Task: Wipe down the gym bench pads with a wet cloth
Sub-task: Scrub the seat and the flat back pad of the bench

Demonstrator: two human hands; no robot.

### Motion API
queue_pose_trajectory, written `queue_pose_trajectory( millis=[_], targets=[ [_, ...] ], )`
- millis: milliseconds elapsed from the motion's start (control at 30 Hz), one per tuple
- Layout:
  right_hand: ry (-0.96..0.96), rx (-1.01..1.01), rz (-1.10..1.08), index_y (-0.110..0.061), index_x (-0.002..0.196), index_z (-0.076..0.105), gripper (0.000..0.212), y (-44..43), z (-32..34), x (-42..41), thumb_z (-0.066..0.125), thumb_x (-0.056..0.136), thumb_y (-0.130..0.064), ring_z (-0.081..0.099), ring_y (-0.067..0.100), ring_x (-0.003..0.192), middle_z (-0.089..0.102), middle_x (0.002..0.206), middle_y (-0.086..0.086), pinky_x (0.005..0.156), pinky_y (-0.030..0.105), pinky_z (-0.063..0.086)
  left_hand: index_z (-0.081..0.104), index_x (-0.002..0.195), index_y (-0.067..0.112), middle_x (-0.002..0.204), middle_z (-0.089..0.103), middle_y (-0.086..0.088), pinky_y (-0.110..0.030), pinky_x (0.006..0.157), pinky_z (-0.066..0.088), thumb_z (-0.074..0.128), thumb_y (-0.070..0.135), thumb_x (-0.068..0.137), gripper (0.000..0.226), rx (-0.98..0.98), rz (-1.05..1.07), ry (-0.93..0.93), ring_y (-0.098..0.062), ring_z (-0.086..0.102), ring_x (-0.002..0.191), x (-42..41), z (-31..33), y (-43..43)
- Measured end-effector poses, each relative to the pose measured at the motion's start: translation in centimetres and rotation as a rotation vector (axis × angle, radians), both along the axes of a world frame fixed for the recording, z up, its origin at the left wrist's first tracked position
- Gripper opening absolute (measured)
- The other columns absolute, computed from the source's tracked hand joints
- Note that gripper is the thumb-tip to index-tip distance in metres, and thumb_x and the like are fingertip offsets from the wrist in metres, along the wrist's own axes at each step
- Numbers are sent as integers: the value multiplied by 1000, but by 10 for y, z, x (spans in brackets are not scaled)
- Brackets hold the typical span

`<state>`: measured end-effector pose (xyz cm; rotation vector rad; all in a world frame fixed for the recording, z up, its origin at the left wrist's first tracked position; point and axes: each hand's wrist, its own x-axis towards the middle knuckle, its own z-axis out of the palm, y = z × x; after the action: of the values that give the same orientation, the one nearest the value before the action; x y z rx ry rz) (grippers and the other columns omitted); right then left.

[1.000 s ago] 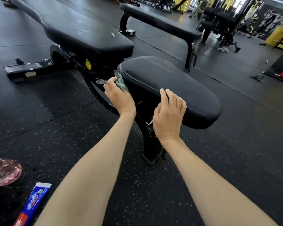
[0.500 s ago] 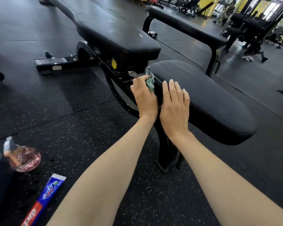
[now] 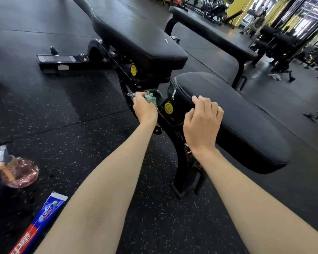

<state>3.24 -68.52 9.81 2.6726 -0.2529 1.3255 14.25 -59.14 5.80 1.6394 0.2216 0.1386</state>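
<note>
The left hand (image 3: 145,110) clutches a bunched green cloth (image 3: 150,98) in closed fingers, pressed against the black frame just beside the seat pad (image 3: 233,114). The right hand (image 3: 202,125) rests on that pad's near edge, fingers curled loosely, holding nothing.

black speckled rubber floor (image 3: 84,143) — on it the bench frame (image 3: 184,173), a pink spray bottle (image 3: 18,173), a toothpaste tube (image 3: 42,219)
</note>
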Motion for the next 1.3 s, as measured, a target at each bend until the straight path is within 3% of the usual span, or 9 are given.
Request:
queue_pose_trajectory(
  millis=[167, 267, 367, 500, 633, 867, 1067, 1167, 1300],
  targets=[
    [5, 0, -21, -9, 100, 65, 23, 2, 14, 12, 47, 90, -18, 55, 28, 85, 61, 92, 7, 86, 37, 35, 52, 121, 5, 113, 52, -8, -7, 82, 34, 56, 4, 91, 30, 15, -59, -469, -17, 47, 103, -29, 15, -4],
    [35, -51, 4, -7, 111, 65, 31, 3, 13, 21, 44, 92, -18, 58, 30, 102, 64, 109, 11, 94, 37, 32, 55, 120, 2, 109, 52, -10, -9, 85, 36, 58, 1, 87, 34, -7, -32, -579, -20, 49, 100, -55, 19, -21],
    [102, -33, 49, -4, 120, 63, 41, 6, 12, 25, 35, 94, -18, 58, 27, 116, 65, 121, 12, 101, 38, 34, 59, 118, 3, 105, 55, -9, -18, 84, 39, 57, 1, 83, 34, 38, -17, -599, -23, 50, 96, -56, 16, -27],
    [62, -20, 64, -3, 117, 66, 42, 8, 8, 28, 37, 89, -15, 64, 28, 107, 68, 116, 13, 94, 39, 44, 63, 108, 1, 99, 59, -10, -15, 79, 36, 53, -9, 80, 31, 56, -9, -576, -24, 52, 93, -38, 19, -22],
    [56, 7, 77, -3, 115, 68, 43, 7, 10, 30, 36, 88, -16, 65, 28, 102, 70, 112, 12, 92, 39, 48, 63, 105, 2, 100, 58, -9, -27, 75, 43, 51, -10, 82, 29, 92, -77, -495, -24, 54, 92, -16, 27, -17],
    [88, 12, 98, -2, 116, 66, 45, 7, 11, 27, 34, 89, -17, 65, 29, 99, 69, 113, 13, 90, 39, 49, 65, 111, 11, 108, 62, -6, -21, 76, 46, 56, -1, 87, 28, 1, -26, -119, -15, 57, 95, 13, 10, 6],
    [91, 89, 96, -3, 117, 66, 47, 11, 13, 27, 32, 88, -19, 64, 29, 102, 69, 113, 12, 92, 40, 49, 53, 129, 14, 119, 57, -3, -17, 87, 44, 62, 0, 84, 48, -127, -149, -183, -12, 54, 106, 10, 24, 3],
    [106, 94, 100, -3, 118, 65, 40, 8, 12, 27, 40, 89, -13, 63, 30, 103, 68, 115, 12, 93, 40, 48, 59, 123, 12, 106, 62, 3, 0, 73, 39, 55, -8, 84, 44, -67, -190, -252, -6, 55, 93, 0, 31, -3],
    [140, 126, 127, -1, 120, 64, 39, 7, 15, 27, 43, 89, -9, 61, 32, 106, 67, 117, 14, 95, 41, 46, 62, 118, 7, 101, 62, 1, 1, 65, 39, 53, -14, 81, 43, 2, -194, -334, -2, 52, 82, -11, 32, 2]
  ],
)
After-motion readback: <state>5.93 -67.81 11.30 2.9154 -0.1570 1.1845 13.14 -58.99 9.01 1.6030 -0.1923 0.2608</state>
